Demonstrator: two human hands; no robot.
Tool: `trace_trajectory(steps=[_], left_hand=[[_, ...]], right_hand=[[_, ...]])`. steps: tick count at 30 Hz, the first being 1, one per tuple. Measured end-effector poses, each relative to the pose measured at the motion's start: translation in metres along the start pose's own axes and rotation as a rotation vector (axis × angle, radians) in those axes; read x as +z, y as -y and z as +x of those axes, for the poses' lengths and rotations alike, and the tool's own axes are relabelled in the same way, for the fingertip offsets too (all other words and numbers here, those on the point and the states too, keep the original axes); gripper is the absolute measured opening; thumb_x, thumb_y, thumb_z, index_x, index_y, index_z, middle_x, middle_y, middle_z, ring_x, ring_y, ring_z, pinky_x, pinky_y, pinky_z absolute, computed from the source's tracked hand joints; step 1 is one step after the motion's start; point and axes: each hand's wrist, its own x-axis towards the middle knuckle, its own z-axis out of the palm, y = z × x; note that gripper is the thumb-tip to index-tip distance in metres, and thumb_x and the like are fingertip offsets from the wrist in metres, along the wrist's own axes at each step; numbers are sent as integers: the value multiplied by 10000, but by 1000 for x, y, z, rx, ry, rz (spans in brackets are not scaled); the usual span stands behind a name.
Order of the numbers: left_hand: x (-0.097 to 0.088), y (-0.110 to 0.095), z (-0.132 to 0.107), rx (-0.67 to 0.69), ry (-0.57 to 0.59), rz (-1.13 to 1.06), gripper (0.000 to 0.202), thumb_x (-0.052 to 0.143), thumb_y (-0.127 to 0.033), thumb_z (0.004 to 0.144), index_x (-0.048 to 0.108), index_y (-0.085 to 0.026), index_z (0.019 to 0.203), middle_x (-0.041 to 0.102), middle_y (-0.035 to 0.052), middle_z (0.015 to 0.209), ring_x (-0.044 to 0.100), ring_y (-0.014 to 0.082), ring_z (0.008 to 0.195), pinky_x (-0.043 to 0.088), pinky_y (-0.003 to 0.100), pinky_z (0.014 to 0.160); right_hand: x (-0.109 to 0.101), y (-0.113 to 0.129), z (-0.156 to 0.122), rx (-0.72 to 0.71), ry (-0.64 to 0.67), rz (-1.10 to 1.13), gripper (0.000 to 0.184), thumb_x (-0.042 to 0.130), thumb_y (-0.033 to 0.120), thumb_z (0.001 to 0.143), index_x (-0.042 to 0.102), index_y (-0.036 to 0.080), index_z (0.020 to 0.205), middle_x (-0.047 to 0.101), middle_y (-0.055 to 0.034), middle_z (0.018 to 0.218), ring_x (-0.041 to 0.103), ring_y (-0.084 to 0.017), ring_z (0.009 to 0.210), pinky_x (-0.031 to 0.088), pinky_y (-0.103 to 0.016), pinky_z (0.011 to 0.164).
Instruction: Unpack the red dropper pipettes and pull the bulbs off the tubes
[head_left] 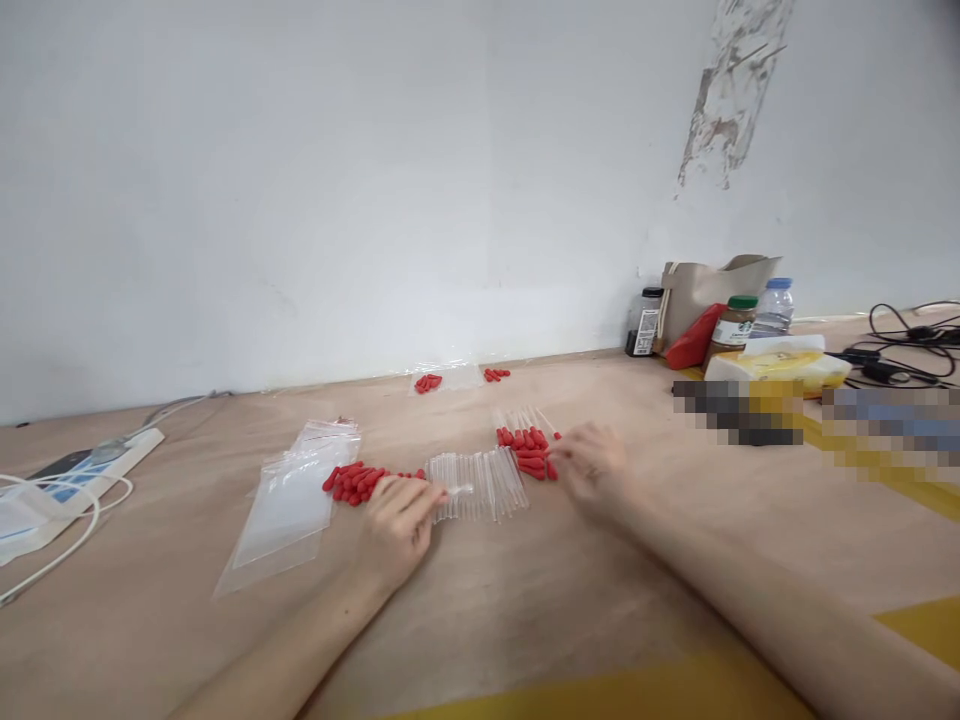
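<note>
My left hand (397, 522) is closed, its fingertips pinching what looks like a clear thin tube (463, 489) above the left part of a row of clear thin tubes (491, 485). Beside it on the left lies a heap of red rubber bulbs (357, 483), partly covered by the hand. My right hand (595, 468) has its thumb and fingers pressed together at the edge of a second group of red bulbs (531, 462). Whatever those fingers hold is too small and blurred to name. Behind this group, several tubes with red bulbs on their ends (523, 437) point toward the wall.
Flat clear zip bags (289, 500) lie stacked on the left. Near the wall, another clear bag (459, 377) has red bulbs on it. A power strip (112, 485) and white cables are far left. Bottles, a beige bag (709, 300) and a tissue pack (780, 368) stand back right.
</note>
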Motion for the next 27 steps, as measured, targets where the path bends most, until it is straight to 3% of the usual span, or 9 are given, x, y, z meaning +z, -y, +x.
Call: trace_trajectory(steps=[2,3,6,10,16,21,27], left_hand=[[-4,5,4,-116,-43,-38,211,422,-172,846,610,-202,937,609,30,783,559,130,685,437,250,628],[-4,6,7,-162,-36,-53,236,411,-169,849,595,-199,993,594,35,813,558,125,694,445,234,620],[2,5,13,-205,29,-54,341,353,-116,839,532,-157,1126,529,59,855,536,121,714,459,225,637],[18,6,11,-179,18,-43,339,349,-107,832,523,-122,1122,492,57,815,515,124,704,458,233,641],[35,10,7,-136,0,-80,200,397,-132,841,504,-165,1006,588,35,822,567,129,700,466,235,637],[36,8,8,-37,101,-38,187,386,-100,823,513,-153,949,600,50,807,576,150,712,476,268,646],[28,2,11,8,258,-152,153,444,-164,818,552,-170,927,604,57,874,557,171,834,467,309,755]], right_hand=[[-7,-23,8,312,-103,120,248,463,329,799,642,171,866,593,-62,792,516,-134,647,402,-281,620],[-9,-33,11,424,-92,154,268,484,344,774,646,161,885,599,-66,808,512,-126,604,413,-271,581],[-6,-51,12,627,94,211,268,511,270,710,651,147,902,633,-58,763,537,-123,565,422,-245,528],[9,-49,2,648,184,166,233,532,223,646,634,145,841,632,-31,652,544,-122,544,408,-225,502],[15,-38,-2,582,228,102,167,541,305,658,627,163,680,602,0,570,528,-113,520,387,-212,495],[10,-48,5,593,173,44,317,455,397,734,632,155,633,555,1,499,484,-110,470,335,-216,453],[15,-77,8,701,123,-39,301,477,411,718,648,164,740,625,-26,613,544,-130,555,364,-212,486]])
